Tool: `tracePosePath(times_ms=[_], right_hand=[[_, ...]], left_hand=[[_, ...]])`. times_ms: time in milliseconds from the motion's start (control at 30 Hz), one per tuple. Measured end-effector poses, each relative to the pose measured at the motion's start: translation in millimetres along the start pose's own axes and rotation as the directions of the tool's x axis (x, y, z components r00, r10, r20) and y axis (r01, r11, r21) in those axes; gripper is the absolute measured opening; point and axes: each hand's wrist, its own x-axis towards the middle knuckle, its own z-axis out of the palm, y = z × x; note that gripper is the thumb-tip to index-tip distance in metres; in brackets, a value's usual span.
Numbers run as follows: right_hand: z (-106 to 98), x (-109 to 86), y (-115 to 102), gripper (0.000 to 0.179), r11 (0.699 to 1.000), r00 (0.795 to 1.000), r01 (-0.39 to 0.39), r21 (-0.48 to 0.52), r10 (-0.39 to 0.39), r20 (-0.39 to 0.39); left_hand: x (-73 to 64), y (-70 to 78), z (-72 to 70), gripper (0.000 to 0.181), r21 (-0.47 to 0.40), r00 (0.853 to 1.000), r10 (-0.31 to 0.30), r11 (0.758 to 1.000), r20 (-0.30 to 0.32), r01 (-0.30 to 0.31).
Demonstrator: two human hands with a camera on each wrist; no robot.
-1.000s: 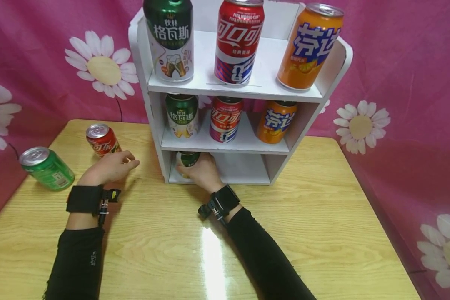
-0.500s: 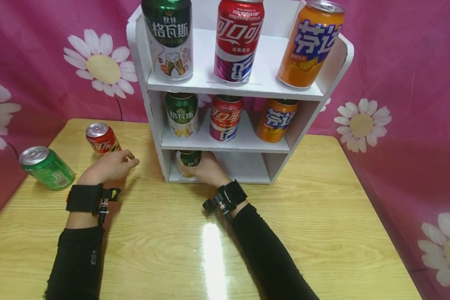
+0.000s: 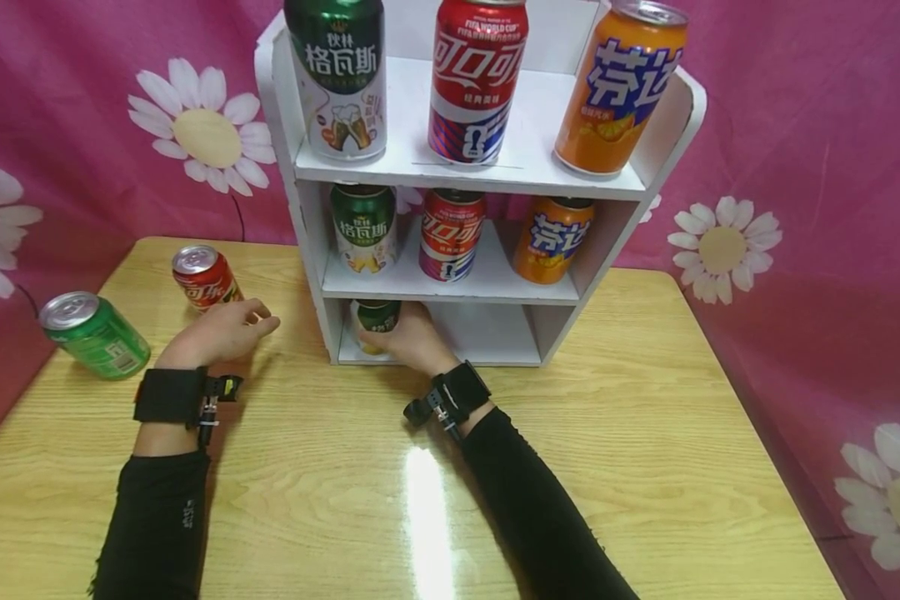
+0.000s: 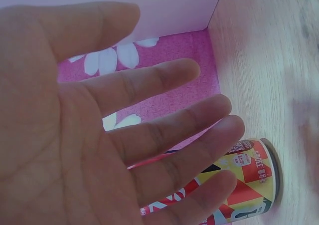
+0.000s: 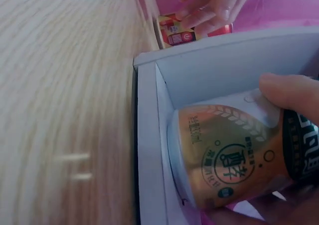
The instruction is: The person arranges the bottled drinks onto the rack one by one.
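My right hand (image 3: pixel 416 337) reaches into the left end of the bottom shelf and grips a green-and-white drink can (image 3: pixel 376 318). In the right wrist view the thumb lies along one side of this can (image 5: pixel 229 150), whose base stands at the shelf floor. My left hand (image 3: pixel 221 333) hovers over the table at the left with its fingers loosely spread, holding nothing. Just behind it stands a red cola can (image 3: pixel 204 279), partly covered by the fingers in the left wrist view. Left of that hand is a green can (image 3: pixel 93 335).
The white three-tier shelf (image 3: pixel 450 296) stands at the back of the wooden table (image 3: pixel 607 467). Its middle tier bears a green-and-white can (image 3: pixel 363 232), a red can (image 3: pixel 453 237) and an orange can (image 3: pixel 554 242). Three matching cans stand on top. A pink flowered cloth (image 3: pixel 787 125) hangs behind.
The right wrist has shifted slightly to the right while the hand keeps its grip on the can in the bottom tier. The left hand has stayed in place.
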Motion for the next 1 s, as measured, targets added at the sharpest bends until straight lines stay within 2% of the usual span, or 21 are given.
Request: tracePosePath(times_ms=[167,433,833,900,1000], right_hand=[[3.6,-0.9,-2.6,0.075,0.999,0.999,0.001,-0.046,-0.003,-0.045],[8.1,-2.2,-5.2,0.077,0.998,0.995,0.010,-0.065,-0.016,-0.095],[17.7,-7.5,-8.5,0.082,0.988,0.983,-0.004,-0.155,-0.025,-0.182],[16.8,-7.3,-7.1,0.084,0.993,0.985,0.018,-0.117,-0.037,-0.168],[12.5,-5.4,-3.2,0.085,0.997,0.991,0.075,-0.008,-0.075,-0.115]], left_hand=[[0.3,-0.8,0.7,0.054,0.001,1.000,-0.001,1.000,-0.003,0.001],[0.6,0.7,0.4,0.055,-0.005,1.000,-0.018,1.000,0.003,0.018],[0.1,1.8,1.0,0.054,0.002,1.000,-0.003,1.000,0.000,0.003],[0.0,2.2,1.4,0.054,0.007,1.000,0.003,1.000,-0.002,-0.003],[0.0,2.4,1.3,0.055,0.014,1.000,0.009,1.000,-0.003,-0.009]])
